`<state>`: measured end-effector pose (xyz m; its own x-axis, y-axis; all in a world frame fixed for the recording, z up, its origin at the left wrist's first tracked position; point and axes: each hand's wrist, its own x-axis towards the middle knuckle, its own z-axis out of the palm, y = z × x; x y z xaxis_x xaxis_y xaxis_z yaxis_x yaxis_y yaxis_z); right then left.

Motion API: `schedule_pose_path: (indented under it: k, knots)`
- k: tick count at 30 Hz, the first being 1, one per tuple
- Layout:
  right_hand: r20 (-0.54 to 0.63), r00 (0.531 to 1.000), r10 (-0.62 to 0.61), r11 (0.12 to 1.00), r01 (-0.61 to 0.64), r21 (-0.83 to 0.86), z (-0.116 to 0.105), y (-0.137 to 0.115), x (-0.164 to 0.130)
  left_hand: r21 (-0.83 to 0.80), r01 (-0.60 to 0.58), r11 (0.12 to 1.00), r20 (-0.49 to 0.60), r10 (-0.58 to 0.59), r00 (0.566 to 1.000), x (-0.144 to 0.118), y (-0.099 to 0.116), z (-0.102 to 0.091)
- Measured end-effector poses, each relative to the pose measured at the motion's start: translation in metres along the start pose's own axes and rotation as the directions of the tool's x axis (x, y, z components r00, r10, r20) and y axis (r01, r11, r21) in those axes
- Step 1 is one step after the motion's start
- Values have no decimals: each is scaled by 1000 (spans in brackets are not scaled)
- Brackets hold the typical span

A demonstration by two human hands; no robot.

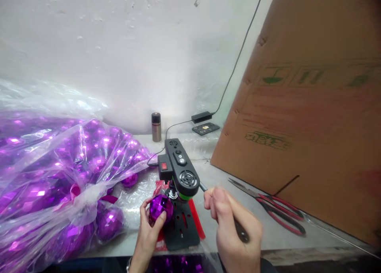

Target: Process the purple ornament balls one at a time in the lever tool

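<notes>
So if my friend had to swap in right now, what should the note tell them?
Left hand: holds one purple mirror ball up against the small black machine on the table.
Right hand: grips a dark-handled tool, tip pointing at the machine.
Big plastic bag of purple balls lies to the left. Scissors lie to the right, by the cardboard box.
Done: can't tell how many. Left: this ball is not yet off the machine.

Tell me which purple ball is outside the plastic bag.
The purple ball in the left hand, pressed against the black machine. All other balls lie inside the plastic bag.
</notes>
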<state>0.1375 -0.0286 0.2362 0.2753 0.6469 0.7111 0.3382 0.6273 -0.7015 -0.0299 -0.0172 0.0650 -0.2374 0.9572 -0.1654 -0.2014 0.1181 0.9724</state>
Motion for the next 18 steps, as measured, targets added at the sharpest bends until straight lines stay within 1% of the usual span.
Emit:
schedule_pose_path:
  k: [3,5,6,8,10,12,14,16,18]
  knots:
    - [11,1000,-6,1000,6,-6,-1,1,-1,104,-104,989,12,103,995,-2,-10,9]
    - [7,1000,7,1000,-7,-5,-1,1,-2,160,-161,974,9,162,987,-3,-14,11]
    - [7,1000,17,1000,-17,-3,-2,0,-3,193,-184,964,25,183,983,-3,-15,11]
    - [7,999,33,999,-34,8,-2,0,-5,273,-224,936,92,206,974,-2,-17,10]
    - [2,999,54,998,-54,27,-2,-1,-6,347,-253,903,169,206,964,1,-19,7]
    - [0,997,74,996,-74,41,-2,-1,-7,387,-279,879,210,211,955,5,-20,4]
    - [1,996,84,995,-84,46,-1,-1,-6,404,-313,860,224,239,945,7,-22,4]
    - [-8,996,87,995,-87,51,0,-1,-6,419,-362,833,245,281,928,7,-24,7]
    - [-17,996,90,995,-89,53,1,-1,-6,436,-405,804,242,329,913,5,-24,13]
